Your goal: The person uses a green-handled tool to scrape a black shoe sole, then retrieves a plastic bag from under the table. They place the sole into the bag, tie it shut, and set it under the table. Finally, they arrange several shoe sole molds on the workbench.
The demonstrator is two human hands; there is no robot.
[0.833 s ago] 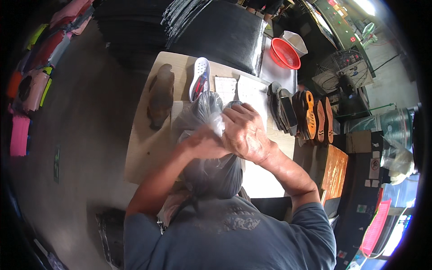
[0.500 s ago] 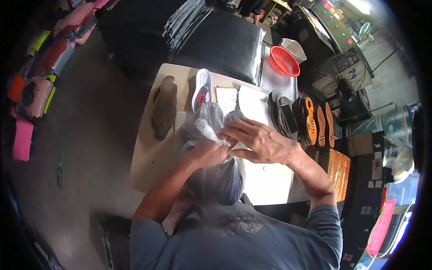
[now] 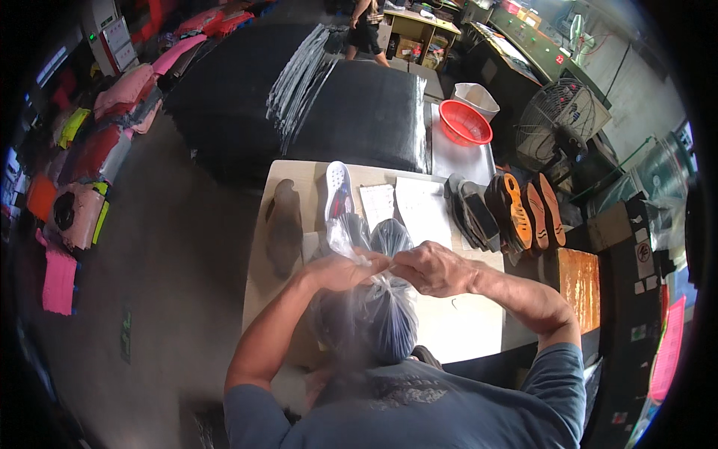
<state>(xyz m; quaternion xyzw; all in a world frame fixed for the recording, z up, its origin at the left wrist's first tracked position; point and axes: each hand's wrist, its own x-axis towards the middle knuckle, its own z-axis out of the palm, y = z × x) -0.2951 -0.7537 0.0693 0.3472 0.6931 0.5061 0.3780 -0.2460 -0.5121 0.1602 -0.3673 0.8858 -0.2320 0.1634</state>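
- Well, the left hand (image 3: 338,272) is clamped on the gathered neck of the plastic bag (image 3: 385,322).
- Right hand (image 3: 434,269): fingers bunched on the same neck, just beside.
- Bag's bulging body: just below both, nearer the person.

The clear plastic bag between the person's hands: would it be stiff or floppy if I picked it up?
Probably floppy: the bag wrinkles and bunches up at the left hand and right hand. It may feel slippery, since the film looks thin and shiny. It would likely sag, as dark contents bulge against it.
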